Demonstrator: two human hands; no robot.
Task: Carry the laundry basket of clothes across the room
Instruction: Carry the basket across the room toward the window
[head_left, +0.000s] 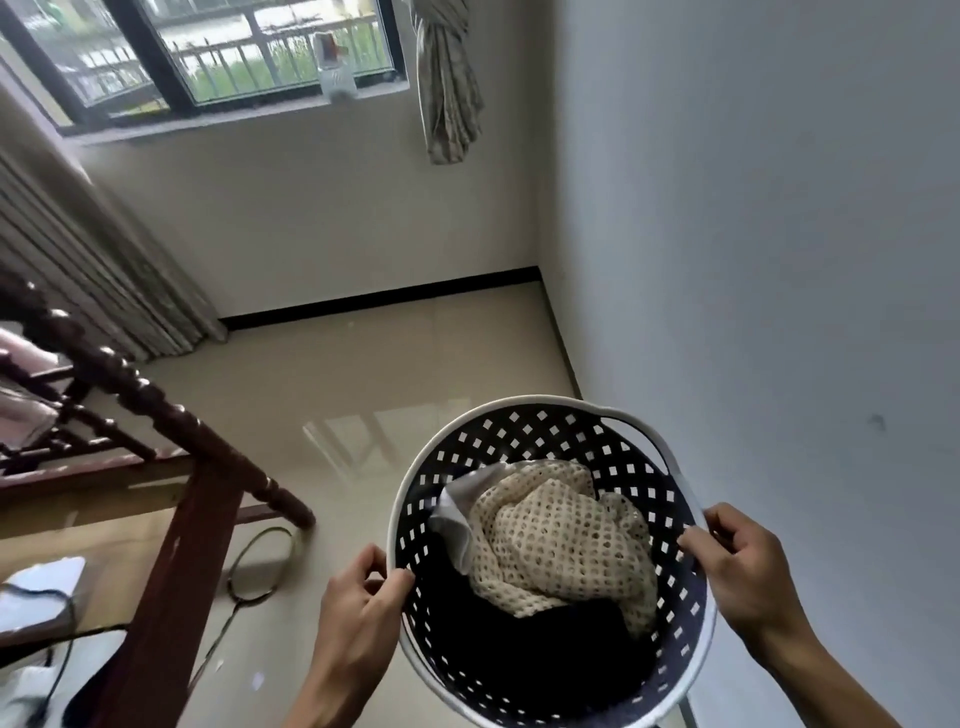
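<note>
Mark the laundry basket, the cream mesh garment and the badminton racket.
laundry basket (524, 402): head view, far white rim.
cream mesh garment (561, 540): head view, middle of the heap.
badminton racket (262, 564): head view, head frame on the floor.

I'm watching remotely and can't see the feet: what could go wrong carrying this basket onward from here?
1. A badminton racket lies on the glossy tiled floor beside the bed post: a likely trip or slip hazard.
2. The left hand and right hand pinch the laundry basket by its rim, not its handle openings; it may tilt and spill the cream mesh garment.
</note>
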